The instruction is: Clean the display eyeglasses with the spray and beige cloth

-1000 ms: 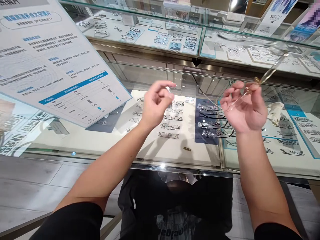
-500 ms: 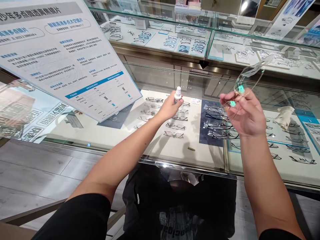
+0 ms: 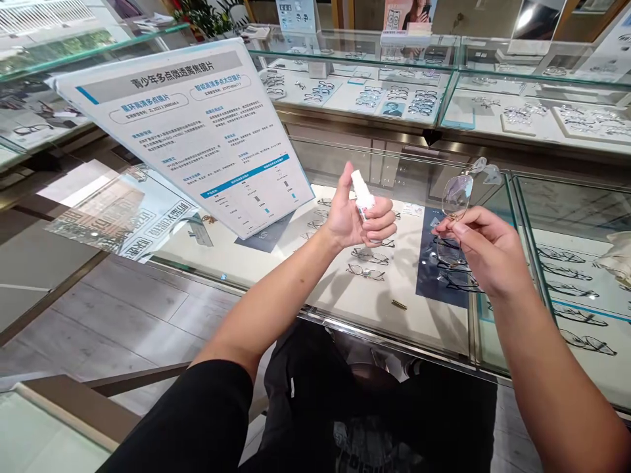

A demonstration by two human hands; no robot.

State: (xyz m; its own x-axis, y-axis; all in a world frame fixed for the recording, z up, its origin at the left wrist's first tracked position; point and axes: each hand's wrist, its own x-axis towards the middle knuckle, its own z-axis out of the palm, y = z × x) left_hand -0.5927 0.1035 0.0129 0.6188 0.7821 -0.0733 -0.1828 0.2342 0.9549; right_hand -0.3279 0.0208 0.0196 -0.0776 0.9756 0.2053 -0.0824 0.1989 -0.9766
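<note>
My left hand (image 3: 362, 213) is wrapped round a small white spray bottle (image 3: 363, 194), its top tilted up to the left and the thumb raised beside it. The fingers hide the bottle's lower part. On the right, my right hand (image 3: 486, 246) pinches a pair of thin-framed eyeglasses (image 3: 457, 195) above the glass counter. One clear lens faces me; the rest of the frame angles away behind it, partly hidden. Below both hands, inside the glass counter (image 3: 340, 299), lie rows of eyeglasses (image 3: 365, 272).
A large printed sign (image 3: 211, 144) leans over the counter on the left. Behind stands another glass display case (image 3: 419, 125) with many frames. A small gold-coloured piece (image 3: 399, 304) lies near the front, and a crumpled beige cloth (image 3: 616, 259) is at the far right.
The view has swung left. My left hand has lifted and turned the spray bottle, now tilted. My right hand has turned the eyeglasses so one lens faces me.
</note>
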